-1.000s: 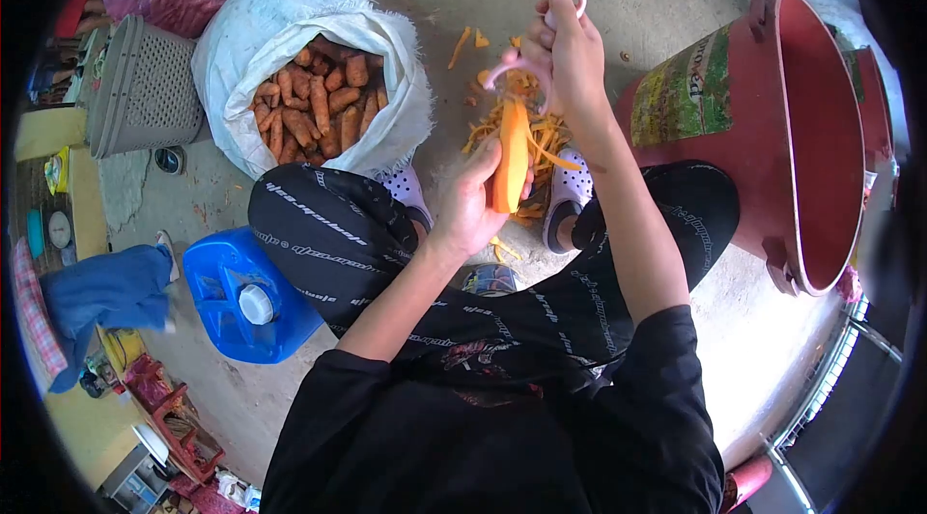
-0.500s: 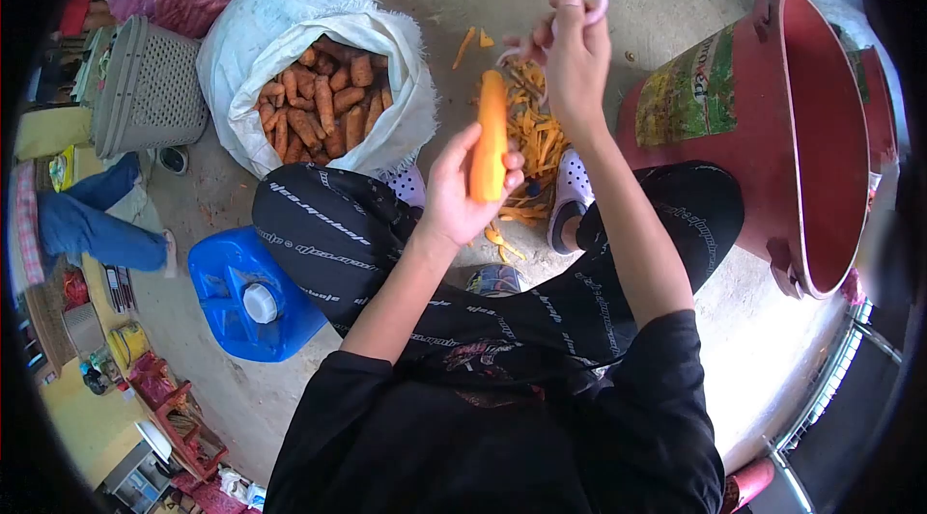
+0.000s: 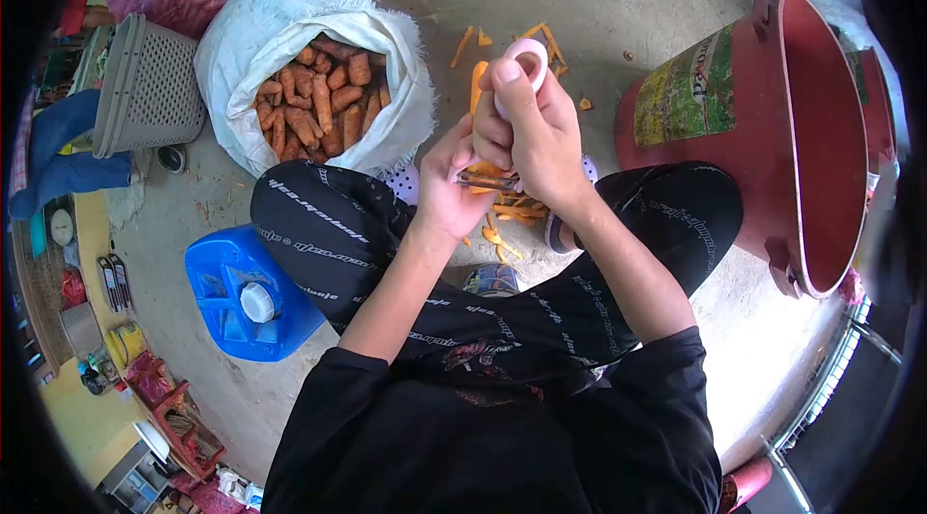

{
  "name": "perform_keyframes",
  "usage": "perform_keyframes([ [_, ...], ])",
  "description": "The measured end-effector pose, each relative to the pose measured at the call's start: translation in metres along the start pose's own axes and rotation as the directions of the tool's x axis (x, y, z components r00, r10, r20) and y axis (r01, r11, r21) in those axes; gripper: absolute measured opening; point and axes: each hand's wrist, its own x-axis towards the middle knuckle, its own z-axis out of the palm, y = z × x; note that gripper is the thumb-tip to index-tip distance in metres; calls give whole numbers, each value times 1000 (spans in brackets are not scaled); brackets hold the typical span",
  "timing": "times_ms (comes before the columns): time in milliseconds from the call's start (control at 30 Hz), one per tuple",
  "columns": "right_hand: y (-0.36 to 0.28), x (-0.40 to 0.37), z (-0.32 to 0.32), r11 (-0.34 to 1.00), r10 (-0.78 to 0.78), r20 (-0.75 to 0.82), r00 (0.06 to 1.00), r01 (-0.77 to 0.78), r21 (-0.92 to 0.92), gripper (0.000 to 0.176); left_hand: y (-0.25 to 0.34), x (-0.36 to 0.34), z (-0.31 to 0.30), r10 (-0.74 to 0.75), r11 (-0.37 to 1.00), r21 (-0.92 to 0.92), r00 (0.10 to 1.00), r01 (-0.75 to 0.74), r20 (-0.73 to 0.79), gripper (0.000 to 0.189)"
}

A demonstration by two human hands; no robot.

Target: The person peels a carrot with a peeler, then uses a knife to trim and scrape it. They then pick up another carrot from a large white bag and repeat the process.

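Observation:
My left hand (image 3: 452, 195) is wrapped around a peeled orange carrot (image 3: 477, 87), which points away from me and is partly hidden behind my fingers. In my right hand (image 3: 548, 142) is a peeler with a pale pink handle (image 3: 508, 82) that ends in a ring. Its metal blade (image 3: 491, 182) lies across the near end of the carrot, close to my left palm. Orange peelings (image 3: 519, 215) lie on the floor below my hands, between my shoes, partly covered by the hands.
A white sack (image 3: 280, 17) of unpeeled carrots (image 3: 323, 99) stands front left. Beside my left knee is a blue jerrycan (image 3: 217, 306); a large red bucket (image 3: 715, 99) tilts at right. Grey crates (image 3: 154, 80) and another person's jeans-clad leg (image 3: 72, 162) are far left.
My right hand has moved left and toward me, bringing the peeler from beyond the carrot to its near end. The person at far left has shifted position.

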Motion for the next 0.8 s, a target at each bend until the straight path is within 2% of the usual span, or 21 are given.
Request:
perform_keyframes([
  [100,-1,4,-6,1000,9,-15,1000,-9,27,27,-3,-7,45,-7,999,30,976,14,-218,22],
  [200,-4,14,-14,997,25,-71,997,-20,77,26,-8,-6,23,-25,998,-59,994,19,-107,27],
  [233,-6,19,-18,996,-6,-119,993,16,86,26,-9,-5,21,-8,1000,8,1000,8,-21,29],
  [300,-9,36,-29,993,-88,-174,981,100,61,26,-14,-5,12,-70,997,21,995,72,-70,29],
  [467,-8,66,-50,997,-23,-225,974,39,64,21,-17,-4,14,-98,994,33,978,106,-185,31],
  [633,10,91,-71,993,-8,-327,945,45,106,17,-17,-1,5,-104,989,85,984,117,-144,36],
  [667,12,96,-76,995,-40,-330,943,66,68,17,-18,-3,2,-113,986,105,985,127,-130,37],
  [700,11,102,-84,996,-77,-333,940,90,26,17,-20,-8,0,-124,967,206,984,149,-127,42],
  [733,11,107,-95,993,-115,-337,934,116,-19,18,-23,-12,8,-141,965,203,983,163,-118,43],
  [767,16,112,-109,986,-117,-368,922,152,67,18,-24,-16,21,-161,963,202,981,180,-109,44],
  [800,16,112,-117,993,-121,-366,923,111,-48,20,-24,-17,29,-178,960,201,979,195,-101,45],
])
